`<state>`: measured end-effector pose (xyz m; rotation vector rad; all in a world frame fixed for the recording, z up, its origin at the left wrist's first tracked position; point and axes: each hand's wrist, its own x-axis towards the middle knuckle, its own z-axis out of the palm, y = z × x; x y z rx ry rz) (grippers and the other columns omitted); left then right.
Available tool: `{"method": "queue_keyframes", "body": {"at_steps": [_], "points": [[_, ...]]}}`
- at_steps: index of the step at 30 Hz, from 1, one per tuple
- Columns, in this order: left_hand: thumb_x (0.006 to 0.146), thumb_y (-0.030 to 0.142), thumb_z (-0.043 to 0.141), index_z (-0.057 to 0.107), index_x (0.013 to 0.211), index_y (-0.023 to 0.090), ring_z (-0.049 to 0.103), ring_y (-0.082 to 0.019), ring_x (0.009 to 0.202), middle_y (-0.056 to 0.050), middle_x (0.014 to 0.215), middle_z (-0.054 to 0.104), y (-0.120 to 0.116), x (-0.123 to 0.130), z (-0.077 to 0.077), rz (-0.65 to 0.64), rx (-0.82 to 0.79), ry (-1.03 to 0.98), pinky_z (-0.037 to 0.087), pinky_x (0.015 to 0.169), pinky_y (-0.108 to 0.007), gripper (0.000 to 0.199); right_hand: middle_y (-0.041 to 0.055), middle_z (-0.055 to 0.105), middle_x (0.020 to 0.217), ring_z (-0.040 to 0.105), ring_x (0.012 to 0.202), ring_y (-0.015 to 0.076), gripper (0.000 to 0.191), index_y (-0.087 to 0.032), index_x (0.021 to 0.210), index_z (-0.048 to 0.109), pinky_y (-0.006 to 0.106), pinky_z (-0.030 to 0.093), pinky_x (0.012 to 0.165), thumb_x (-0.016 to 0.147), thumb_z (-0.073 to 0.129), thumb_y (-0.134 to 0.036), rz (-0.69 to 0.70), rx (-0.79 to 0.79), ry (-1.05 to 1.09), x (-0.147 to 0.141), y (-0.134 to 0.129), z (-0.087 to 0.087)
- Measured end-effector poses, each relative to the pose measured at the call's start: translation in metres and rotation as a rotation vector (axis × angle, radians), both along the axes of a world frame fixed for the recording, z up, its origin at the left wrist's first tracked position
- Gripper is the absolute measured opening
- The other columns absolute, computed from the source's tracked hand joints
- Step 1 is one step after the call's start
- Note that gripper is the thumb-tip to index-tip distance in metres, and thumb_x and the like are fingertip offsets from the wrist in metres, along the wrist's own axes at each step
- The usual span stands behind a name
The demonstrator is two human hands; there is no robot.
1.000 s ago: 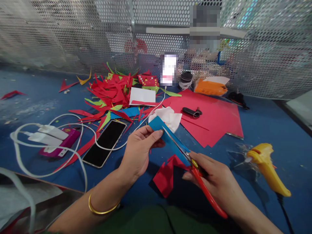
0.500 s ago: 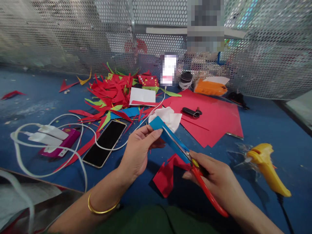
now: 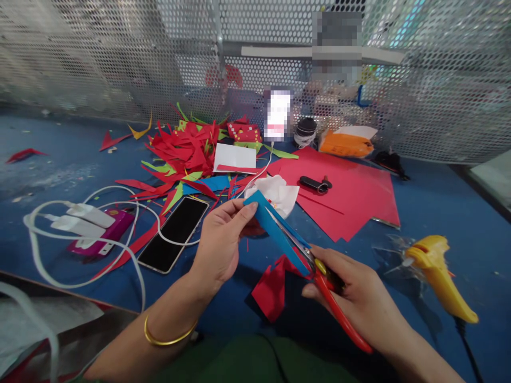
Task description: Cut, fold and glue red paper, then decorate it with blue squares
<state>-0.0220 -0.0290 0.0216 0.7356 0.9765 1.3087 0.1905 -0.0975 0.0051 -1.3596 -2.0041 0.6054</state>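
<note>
White cable (image 3: 34, 252) clutters left; room lies between scissors (image 3: 324, 283) and red sheets (image 3: 339, 205)

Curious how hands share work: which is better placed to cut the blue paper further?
Probably the right hand: it holds the scissors, already partway into the blue paper, while the left hand pinches the paper's far end.

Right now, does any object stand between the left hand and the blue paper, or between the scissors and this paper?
Nothing visible does. The left hand pinches the blue paper near its upper end, and the scissors, held in the right hand, have their blades at the paper.
</note>
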Motion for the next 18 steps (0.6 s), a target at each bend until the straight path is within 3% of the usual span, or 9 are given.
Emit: {"method": "queue_keyframes", "body": {"at_steps": [6, 14, 18], "points": [[0.070, 0.032, 0.086, 0.070, 0.071, 0.015, 0.063, -0.010, 0.056, 0.001, 0.065, 0.069, -0.0004, 0.0012, 0.0010, 0.019, 0.002, 0.008, 0.056, 0.056, -0.020, 0.023, 0.0036, 0.073, 0.090, 0.068, 0.071, 0.0158, 0.051, -0.021, 0.127, 0.065, 0.022, 0.056, 0.065, 0.086, 0.070, -0.050, -0.007, -0.027, -0.033, 0.0017, -0.0015, -0.0021], [0.070, 0.032, 0.085, 0.070, 0.073, 0.016, 0.064, -0.011, 0.058, 0.001, 0.066, 0.070, -0.0021, 0.0045, 0.0006, 0.059, 0.024, 0.021, 0.057, 0.058, -0.021, 0.022, 0.0008, 0.069, 0.080, 0.064, 0.065, 0.0149, 0.048, -0.021, 0.127, 0.064, 0.022, 0.055, 0.061, 0.088, 0.068, -0.049, 0.006, -0.036, -0.032, 0.0003, -0.0008, -0.0003], [0.070, 0.032, 0.085, 0.070, 0.074, 0.015, 0.064, -0.010, 0.057, 0.001, 0.066, 0.070, -0.0027, 0.0055, -0.0002, 0.051, 0.025, 0.017, 0.056, 0.057, -0.021, 0.022, 0.0020, 0.070, 0.084, 0.065, 0.067, 0.0149, 0.048, -0.020, 0.126, 0.065, 0.022, 0.055, 0.062, 0.088, 0.068, -0.048, -0.003, -0.029, -0.029, 0.0009, -0.0009, -0.0016]]}}
